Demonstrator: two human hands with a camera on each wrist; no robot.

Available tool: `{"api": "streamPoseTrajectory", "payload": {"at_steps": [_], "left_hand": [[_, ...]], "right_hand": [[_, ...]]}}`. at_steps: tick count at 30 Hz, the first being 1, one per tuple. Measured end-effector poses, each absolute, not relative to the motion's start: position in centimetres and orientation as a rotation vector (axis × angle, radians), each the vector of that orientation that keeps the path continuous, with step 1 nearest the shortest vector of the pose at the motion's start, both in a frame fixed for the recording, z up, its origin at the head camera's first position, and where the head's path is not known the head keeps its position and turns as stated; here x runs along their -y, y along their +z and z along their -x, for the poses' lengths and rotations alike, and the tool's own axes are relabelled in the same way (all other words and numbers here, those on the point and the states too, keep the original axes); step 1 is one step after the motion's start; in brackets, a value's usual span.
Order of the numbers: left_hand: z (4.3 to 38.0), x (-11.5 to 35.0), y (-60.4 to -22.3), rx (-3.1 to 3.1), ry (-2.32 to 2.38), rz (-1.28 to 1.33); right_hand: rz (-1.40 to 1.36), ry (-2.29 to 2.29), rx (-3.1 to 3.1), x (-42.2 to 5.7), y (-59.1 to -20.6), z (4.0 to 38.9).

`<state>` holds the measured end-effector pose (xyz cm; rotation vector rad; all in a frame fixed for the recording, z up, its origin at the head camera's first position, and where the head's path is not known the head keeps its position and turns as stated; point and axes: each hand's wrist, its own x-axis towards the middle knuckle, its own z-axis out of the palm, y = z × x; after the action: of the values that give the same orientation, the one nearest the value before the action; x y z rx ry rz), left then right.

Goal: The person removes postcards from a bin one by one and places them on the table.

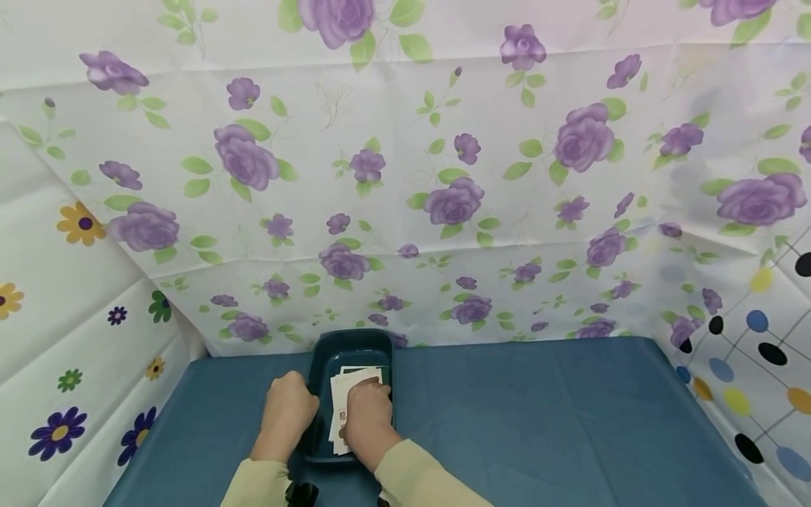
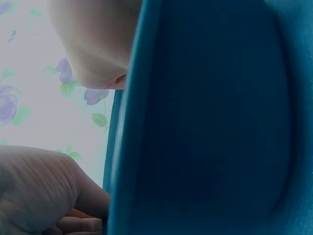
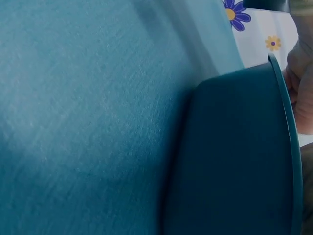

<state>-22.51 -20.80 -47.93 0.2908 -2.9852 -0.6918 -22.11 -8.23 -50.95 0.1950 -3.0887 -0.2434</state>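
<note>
A dark teal plastic tray (image 1: 350,338) with raised sides stands on the table and holds a loose stack of white paper cards (image 1: 338,394), slightly fanned, with small print and a little reddish mark. My left hand (image 1: 288,405) grips the tray's left rim with curled fingers; the left wrist view has this hand (image 2: 44,191) at the rim too. Over the cards, inside the tray, my right hand (image 1: 369,415) holds the stack, its thumb at the left side and fingers toward the far right edge. Its palm hides much of the cards.
A blue cloth (image 1: 538,422) covers the table. Behind it hangs a white sheet with purple roses (image 1: 456,201); the left sheet (image 1: 38,373) has coloured daisies, the right one (image 1: 760,415) coloured dots. A black wrist device (image 1: 301,494) sits by the left sleeve.
</note>
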Motion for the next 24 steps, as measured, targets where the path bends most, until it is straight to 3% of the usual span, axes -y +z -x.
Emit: {"api": "streamPoseTrajectory", "payload": {"at_steps": [7,16,24], "left_hand": [[22.4,20.8,-47.9,2.989,-0.697,-0.290],[22.2,20.5,-48.3,2.989,-0.700,-0.287],[22.3,20.5,-48.2,2.955,-0.654,-0.277]], "right_hand": [[-0.211,-0.307,3.058,8.6,-51.1,21.9],[0.001,-0.107,3.027,8.8,-51.3,22.0],[-0.174,0.045,2.935,7.6,-50.9,22.6]]}}
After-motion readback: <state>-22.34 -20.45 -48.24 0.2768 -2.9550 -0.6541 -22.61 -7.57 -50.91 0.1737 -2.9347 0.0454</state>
